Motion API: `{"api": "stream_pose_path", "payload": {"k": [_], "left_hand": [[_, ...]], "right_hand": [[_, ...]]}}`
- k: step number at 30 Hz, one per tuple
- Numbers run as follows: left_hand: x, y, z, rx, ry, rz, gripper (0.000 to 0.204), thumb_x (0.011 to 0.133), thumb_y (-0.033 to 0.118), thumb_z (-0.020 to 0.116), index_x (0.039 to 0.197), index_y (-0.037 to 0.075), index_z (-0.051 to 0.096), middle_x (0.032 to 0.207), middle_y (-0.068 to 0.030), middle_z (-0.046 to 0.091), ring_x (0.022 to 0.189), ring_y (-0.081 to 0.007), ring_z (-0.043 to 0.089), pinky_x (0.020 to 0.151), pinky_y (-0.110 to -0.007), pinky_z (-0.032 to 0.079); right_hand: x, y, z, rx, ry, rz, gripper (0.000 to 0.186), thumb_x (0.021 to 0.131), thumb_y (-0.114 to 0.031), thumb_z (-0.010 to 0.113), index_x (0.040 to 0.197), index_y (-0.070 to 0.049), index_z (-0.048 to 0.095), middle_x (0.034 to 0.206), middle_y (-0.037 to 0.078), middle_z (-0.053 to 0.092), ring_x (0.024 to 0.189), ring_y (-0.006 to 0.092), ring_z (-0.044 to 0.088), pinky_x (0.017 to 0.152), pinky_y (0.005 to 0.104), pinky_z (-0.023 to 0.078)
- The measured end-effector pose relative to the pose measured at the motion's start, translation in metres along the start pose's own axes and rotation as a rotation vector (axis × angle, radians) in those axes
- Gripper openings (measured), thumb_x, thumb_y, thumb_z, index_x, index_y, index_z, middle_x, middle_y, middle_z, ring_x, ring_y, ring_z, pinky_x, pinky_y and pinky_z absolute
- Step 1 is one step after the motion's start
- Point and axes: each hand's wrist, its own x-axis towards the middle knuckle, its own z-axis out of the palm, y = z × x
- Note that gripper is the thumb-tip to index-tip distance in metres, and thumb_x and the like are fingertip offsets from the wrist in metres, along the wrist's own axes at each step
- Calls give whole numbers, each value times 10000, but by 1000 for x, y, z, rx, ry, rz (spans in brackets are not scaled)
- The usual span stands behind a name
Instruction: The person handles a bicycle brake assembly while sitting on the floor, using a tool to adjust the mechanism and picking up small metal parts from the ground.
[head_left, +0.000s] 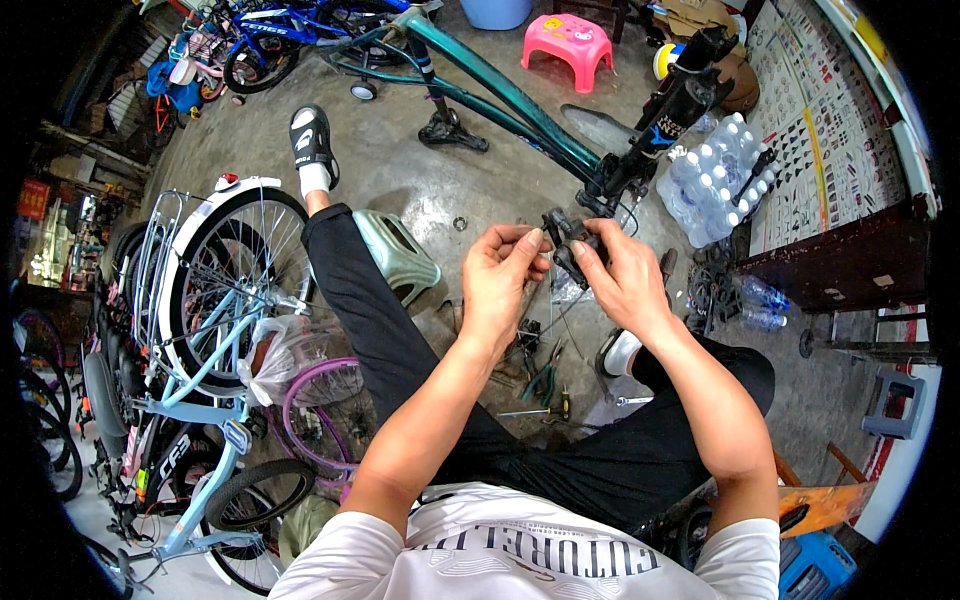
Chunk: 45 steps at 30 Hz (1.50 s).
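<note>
In front of me, my right hand [628, 278] grips a small black bicycle part [563, 228], its thumb pressed along the near side. A thin dark cable runs close by; where it joins is unclear. My left hand [500, 278] is beside the part, thumb and fingers pinched together at its left edge. What sits between those fingertips is too small to make out. Just beyond, the teal bike frame [510, 95] stretches across, with its black suspension fork [675, 110] at the right. On the floor below my hands lie pliers [543, 375], a screwdriver [565, 402] and a wrench [633, 401].
A green stool [385, 250] stands near my left leg, and a pink stool [570, 45] farther off. Packed water bottles [715, 180] sit at the right. A light-blue bicycle [215, 350] and a purple wheel rim [290, 400] crowd the left.
</note>
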Motion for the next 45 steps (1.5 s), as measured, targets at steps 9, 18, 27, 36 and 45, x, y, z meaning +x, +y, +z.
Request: {"api": "stream_pose_path", "payload": {"k": [9, 18, 27, 36, 45], "left_hand": [[0, -7, -1, 136, 39, -141, 239, 1021, 247, 669, 986, 12, 645, 827, -45, 674, 621, -100, 606, 573, -259, 508], [2, -12, 2, 185, 21, -176, 295, 1035, 306, 638, 917, 36, 630, 752, -7, 599, 566, -89, 547, 512, -270, 480], [-2, -14, 2, 592, 57, 61, 164, 973, 149, 695, 983, -6, 642, 796, -76, 657, 625, -163, 623, 571, -330, 523], [-5, -17, -1, 1030, 24, 741, 220, 898, 31, 713, 1105, 17, 638, 965, -122, 675, 780, -248, 695, 674, -363, 540], [0, -10, 4, 810, 158, 524, 172, 943, 133, 757, 956, -24, 690, 856, -84, 674, 696, -140, 631, 636, -289, 519]], "right_hand": [[1, 2, -3, -131, -67, 66, 360, 959, -316, 653, 1036, 35, 643, 790, 248, 686, 773, 437, 688, 683, 508, 525], [3, 10, -1, -172, -59, 62, 356, 931, -328, 681, 969, 26, 674, 649, 219, 625, 651, 407, 656, 596, 490, 482], [2, 15, 0, -193, -83, 63, 362, 913, -338, 677, 921, 24, 678, 656, 223, 631, 666, 416, 660, 623, 519, 490], [7, 23, -1, 93, -172, 329, 465, 922, -429, 655, 893, 33, 701, 759, 219, 686, 741, 383, 684, 698, 459, 516], [11, 23, -2, 364, -238, 540, 492, 948, -429, 634, 945, 59, 704, 718, 124, 653, 688, 196, 622, 658, 372, 475]]}}
